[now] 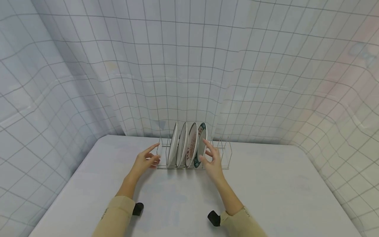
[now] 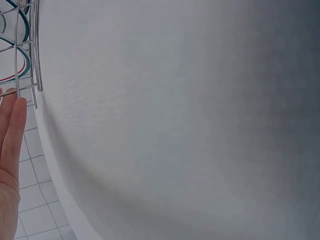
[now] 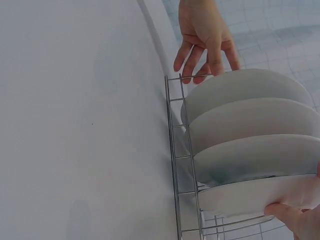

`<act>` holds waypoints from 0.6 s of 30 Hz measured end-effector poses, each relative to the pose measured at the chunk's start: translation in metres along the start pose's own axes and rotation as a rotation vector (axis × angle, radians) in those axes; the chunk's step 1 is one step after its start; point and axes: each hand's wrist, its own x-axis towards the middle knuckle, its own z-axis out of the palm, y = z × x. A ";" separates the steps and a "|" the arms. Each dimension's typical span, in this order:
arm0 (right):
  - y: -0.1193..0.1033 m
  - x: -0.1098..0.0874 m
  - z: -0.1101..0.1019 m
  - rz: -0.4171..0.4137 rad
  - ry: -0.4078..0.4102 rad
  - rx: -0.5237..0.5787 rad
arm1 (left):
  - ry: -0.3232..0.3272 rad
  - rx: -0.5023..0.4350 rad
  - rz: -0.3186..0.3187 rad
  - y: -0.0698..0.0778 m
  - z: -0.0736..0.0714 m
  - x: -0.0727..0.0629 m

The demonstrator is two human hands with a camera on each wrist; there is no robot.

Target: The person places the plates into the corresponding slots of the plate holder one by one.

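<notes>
Several round plates stand on edge in a wire dish rack (image 1: 161,168), leaning slightly. The rightmost plate (image 1: 202,144) has a teal patterned rim; beside it is a plate with red markings (image 1: 191,144). My right hand (image 1: 212,161) is at that rightmost plate. In the right wrist view its thumb (image 3: 284,214) lies on the plate's pale back, while a fingertip (image 3: 318,170) shows across the rim; most of the hand is cut off. At the rack's left end, my left hand (image 1: 145,159) has its extended fingertips against the wire, as the left wrist view also shows.
The rack stands on a white-covered table (image 1: 177,204) near its back edge. Behind and at both sides hangs a white curtain (image 1: 189,72) with a grid pattern. Black wrist devices (image 1: 214,218) stick out from the beige sleeves (image 1: 116,214).
</notes>
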 end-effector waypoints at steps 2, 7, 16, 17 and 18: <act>0.002 0.001 0.000 0.001 -0.002 0.007 | 0.002 -0.002 -0.002 0.001 0.000 0.000; 0.009 0.003 0.000 -0.008 -0.011 0.014 | 0.006 -0.001 0.006 0.002 0.001 0.000; 0.038 0.004 -0.010 -0.026 0.051 0.081 | -0.012 0.058 0.051 0.001 -0.002 0.000; 0.040 0.004 -0.012 -0.042 0.098 0.100 | -0.004 0.075 0.059 0.001 -0.002 0.001; 0.042 0.004 -0.014 -0.055 0.160 0.110 | -0.003 0.093 0.073 0.001 -0.003 0.001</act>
